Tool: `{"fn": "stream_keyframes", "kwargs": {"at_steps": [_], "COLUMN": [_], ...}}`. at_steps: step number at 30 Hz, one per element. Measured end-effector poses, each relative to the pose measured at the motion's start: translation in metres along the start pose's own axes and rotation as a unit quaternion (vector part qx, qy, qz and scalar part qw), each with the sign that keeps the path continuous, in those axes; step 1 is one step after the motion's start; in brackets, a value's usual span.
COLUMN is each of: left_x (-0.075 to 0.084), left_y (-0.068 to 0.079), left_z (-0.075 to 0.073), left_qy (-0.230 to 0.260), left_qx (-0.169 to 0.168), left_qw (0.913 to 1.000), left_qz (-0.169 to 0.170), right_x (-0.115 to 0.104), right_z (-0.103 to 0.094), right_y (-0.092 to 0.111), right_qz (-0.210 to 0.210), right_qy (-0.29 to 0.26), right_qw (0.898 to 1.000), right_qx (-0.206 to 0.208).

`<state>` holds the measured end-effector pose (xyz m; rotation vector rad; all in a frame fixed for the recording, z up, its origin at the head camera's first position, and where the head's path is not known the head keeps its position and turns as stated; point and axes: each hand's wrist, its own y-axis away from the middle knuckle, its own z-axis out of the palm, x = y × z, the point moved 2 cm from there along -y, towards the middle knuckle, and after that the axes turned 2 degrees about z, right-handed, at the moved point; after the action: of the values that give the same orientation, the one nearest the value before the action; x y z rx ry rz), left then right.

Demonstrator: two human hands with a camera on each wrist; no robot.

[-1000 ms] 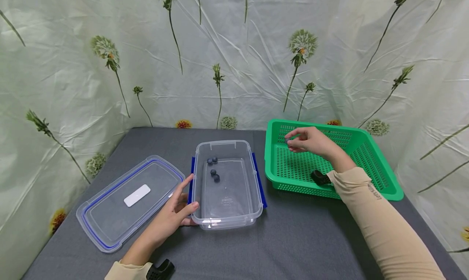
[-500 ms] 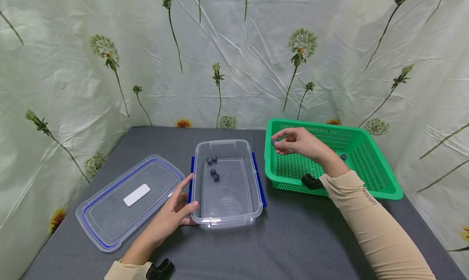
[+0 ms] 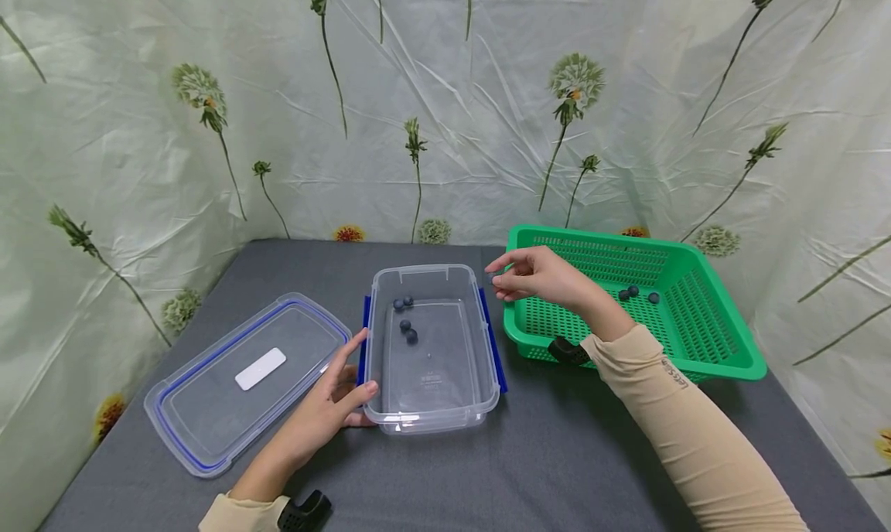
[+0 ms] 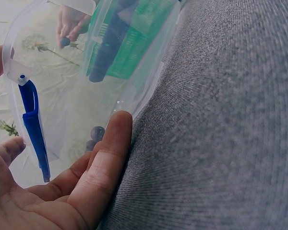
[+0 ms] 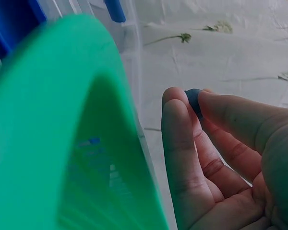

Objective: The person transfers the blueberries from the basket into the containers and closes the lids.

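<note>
My right hand [image 3: 539, 278] pinches a blueberry [image 5: 194, 99] between thumb and fingertips, above the left rim of the green basket [image 3: 557, 358]. Farther right inside that basket lie three more blueberries [image 3: 653, 298]. Left of it stands a lidless clear plastic container [image 3: 438, 417] with blue side latches [image 3: 492, 346]. Several blueberries [image 3: 411, 336] lie in its far left part. My left hand [image 3: 327, 397] rests against the container's left side, its fingers fairly straight along the wall and the thumb at the rim. In the left wrist view, fingers [image 4: 98, 177] touch the wall low down, close over the cloth.
The container's lid [image 3: 209, 408], clear with a blue seal and a white label [image 3: 261, 369], lies at the left. A grey cloth [image 3: 529, 470] covers the table. Behind hangs a flower-printed curtain [image 3: 480, 130].
My right hand has moved left with the blueberry, from inside the basket to over its left rim. Blueberries behind the arm have come into sight. My left hand has stayed still.
</note>
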<state>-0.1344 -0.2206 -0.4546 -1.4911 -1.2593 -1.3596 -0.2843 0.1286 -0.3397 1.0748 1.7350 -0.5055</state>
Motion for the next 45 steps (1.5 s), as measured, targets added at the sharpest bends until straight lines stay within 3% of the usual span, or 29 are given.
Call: {"fn": "stream_keyframes", "kwargs": {"at_steps": [23, 45], "left_x": [-0.003, -0.002], "left_y": [-0.002, -0.001], "left_z": [-0.003, -0.002], "left_qy": [-0.007, -0.008], "left_qx": [-0.008, -0.007], "left_qw": [0.9999, 0.9999], "left_qz": [0.007, 0.003], "right_x": [-0.022, -0.029], "right_z": [0.047, 0.07], "right_y": [-0.041, -0.078], "right_qz": [-0.011, 0.048], "right_qy": [0.01, 0.055], "right_qw": [0.999, 0.994], "right_qx": [-0.046, -0.087]}}
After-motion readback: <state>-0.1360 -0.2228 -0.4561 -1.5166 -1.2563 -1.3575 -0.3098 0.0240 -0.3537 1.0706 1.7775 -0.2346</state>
